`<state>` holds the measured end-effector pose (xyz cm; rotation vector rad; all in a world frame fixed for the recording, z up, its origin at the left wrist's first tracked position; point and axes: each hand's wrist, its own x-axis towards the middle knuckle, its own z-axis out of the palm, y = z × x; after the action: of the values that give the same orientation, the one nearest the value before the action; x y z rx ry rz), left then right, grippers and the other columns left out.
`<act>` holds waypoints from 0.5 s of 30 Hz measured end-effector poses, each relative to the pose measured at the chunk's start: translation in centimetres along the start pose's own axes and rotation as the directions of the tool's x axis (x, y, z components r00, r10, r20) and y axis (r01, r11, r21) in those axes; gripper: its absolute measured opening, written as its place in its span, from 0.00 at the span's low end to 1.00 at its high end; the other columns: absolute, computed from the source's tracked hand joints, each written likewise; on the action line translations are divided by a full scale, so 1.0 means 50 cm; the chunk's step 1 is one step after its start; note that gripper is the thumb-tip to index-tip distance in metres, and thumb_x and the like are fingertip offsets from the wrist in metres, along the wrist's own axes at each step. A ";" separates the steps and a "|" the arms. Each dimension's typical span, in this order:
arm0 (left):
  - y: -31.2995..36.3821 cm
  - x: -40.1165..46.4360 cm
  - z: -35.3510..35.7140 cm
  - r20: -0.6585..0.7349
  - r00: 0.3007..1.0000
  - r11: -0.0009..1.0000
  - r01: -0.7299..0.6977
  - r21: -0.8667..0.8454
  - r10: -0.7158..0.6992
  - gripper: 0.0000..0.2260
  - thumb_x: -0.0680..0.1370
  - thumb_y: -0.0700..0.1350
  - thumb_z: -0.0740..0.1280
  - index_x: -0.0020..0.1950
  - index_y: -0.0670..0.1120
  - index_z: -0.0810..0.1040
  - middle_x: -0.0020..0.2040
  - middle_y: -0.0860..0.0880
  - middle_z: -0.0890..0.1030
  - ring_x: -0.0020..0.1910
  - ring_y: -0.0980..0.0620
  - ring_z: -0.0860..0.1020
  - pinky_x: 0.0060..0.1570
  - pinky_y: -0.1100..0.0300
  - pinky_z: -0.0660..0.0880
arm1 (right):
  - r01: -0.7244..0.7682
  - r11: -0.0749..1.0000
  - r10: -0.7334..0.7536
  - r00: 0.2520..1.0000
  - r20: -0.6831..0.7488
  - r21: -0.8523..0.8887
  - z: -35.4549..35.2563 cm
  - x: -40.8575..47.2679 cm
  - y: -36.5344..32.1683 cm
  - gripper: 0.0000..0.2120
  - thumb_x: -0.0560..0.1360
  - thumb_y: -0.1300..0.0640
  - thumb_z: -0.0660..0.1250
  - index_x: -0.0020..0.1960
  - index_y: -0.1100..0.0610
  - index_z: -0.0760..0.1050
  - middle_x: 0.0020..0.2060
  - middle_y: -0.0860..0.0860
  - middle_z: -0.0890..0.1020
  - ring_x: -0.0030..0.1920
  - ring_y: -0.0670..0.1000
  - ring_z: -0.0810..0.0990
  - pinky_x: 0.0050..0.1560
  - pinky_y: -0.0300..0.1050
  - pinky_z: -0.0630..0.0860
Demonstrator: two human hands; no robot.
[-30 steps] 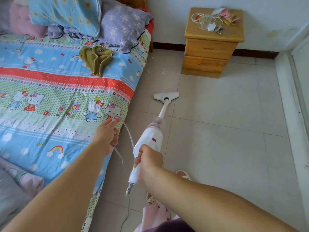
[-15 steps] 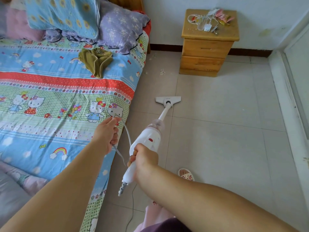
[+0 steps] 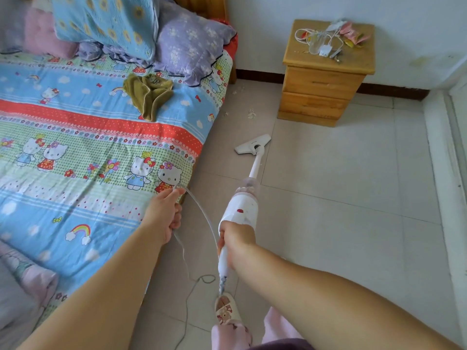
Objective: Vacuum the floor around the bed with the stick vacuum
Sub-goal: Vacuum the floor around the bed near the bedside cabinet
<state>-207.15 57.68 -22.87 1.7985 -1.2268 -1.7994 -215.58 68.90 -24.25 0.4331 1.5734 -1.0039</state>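
A white stick vacuum [image 3: 242, 210] slants away from me over the tiled floor [image 3: 341, 236]. Its flat floor head [image 3: 251, 145] lies on the tiles beside the bed [image 3: 88, 152], turned slightly. My right hand [image 3: 235, 238] is closed around the vacuum's handle. My left hand [image 3: 165, 215] holds a loop of the grey power cord [image 3: 202, 218] at the mattress edge. More cord trails down across the floor near my slipper [image 3: 226, 311]. Small bits of debris [image 3: 251, 113] lie on the tiles between the bed and the nightstand.
A wooden nightstand [image 3: 321, 82] with cables and small items on top stands against the far wall. Pillows [image 3: 187, 44] and an olive cloth [image 3: 149, 93] lie on the bed. A white ledge [image 3: 444, 173] runs along the right side.
The floor head drew back towards me, then moved forward again and now sits angled. My right hand followed it, and the view shifted. My left hand stayed on the cord.
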 end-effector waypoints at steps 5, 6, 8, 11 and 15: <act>0.008 0.012 0.091 -0.031 0.999 1.000 0.025 0.008 -0.025 0.09 0.82 0.46 0.56 0.55 0.46 0.75 0.19 0.54 0.60 0.15 0.58 0.56 0.18 0.69 0.54 | -0.006 0.999 0.006 1.000 0.010 -0.043 -0.075 0.028 -0.068 0.07 0.76 0.61 0.57 0.43 0.51 0.62 0.25 0.53 0.69 0.24 0.51 0.65 0.34 0.40 0.65; 0.010 0.016 0.113 -0.040 0.999 1.000 0.029 0.013 -0.028 0.09 0.82 0.46 0.56 0.55 0.47 0.75 0.22 0.53 0.60 0.16 0.58 0.56 0.18 0.68 0.54 | -0.002 0.999 0.002 1.000 0.010 -0.043 -0.088 0.039 -0.084 0.08 0.76 0.60 0.57 0.41 0.50 0.62 0.25 0.52 0.69 0.25 0.51 0.66 0.37 0.40 0.66; 0.016 0.017 0.143 -0.051 0.998 1.000 0.026 0.013 -0.025 0.09 0.82 0.46 0.56 0.55 0.47 0.75 0.26 0.51 0.59 0.16 0.57 0.56 0.19 0.67 0.54 | 0.007 0.998 -0.007 1.000 0.002 -0.066 -0.106 0.053 -0.110 0.08 0.74 0.61 0.58 0.39 0.52 0.63 0.25 0.52 0.70 0.26 0.51 0.67 0.40 0.41 0.68; 0.026 0.024 0.180 -0.067 0.998 1.000 0.018 -0.004 -0.018 0.09 0.82 0.45 0.57 0.55 0.47 0.76 0.27 0.51 0.58 0.17 0.57 0.56 0.20 0.67 0.54 | -0.005 0.996 0.007 1.000 0.018 -0.086 -0.130 0.071 -0.163 0.06 0.75 0.61 0.59 0.39 0.56 0.66 0.26 0.51 0.70 0.27 0.50 0.66 0.36 0.37 0.66; 0.042 0.027 0.214 -0.095 0.995 1.000 0.018 -0.024 -0.020 0.10 0.82 0.45 0.57 0.56 0.46 0.76 0.27 0.51 0.58 0.18 0.57 0.56 0.19 0.67 0.54 | 0.019 0.987 -0.012 0.999 0.045 -0.157 -0.156 0.100 -0.237 0.12 0.74 0.64 0.58 0.32 0.57 0.63 0.19 0.49 0.69 0.28 0.50 0.63 0.35 0.37 0.64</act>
<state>-218.01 59.13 -23.90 1.8664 -1.1514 -1.7092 -230.54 67.13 -24.84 0.2885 1.6051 -0.8876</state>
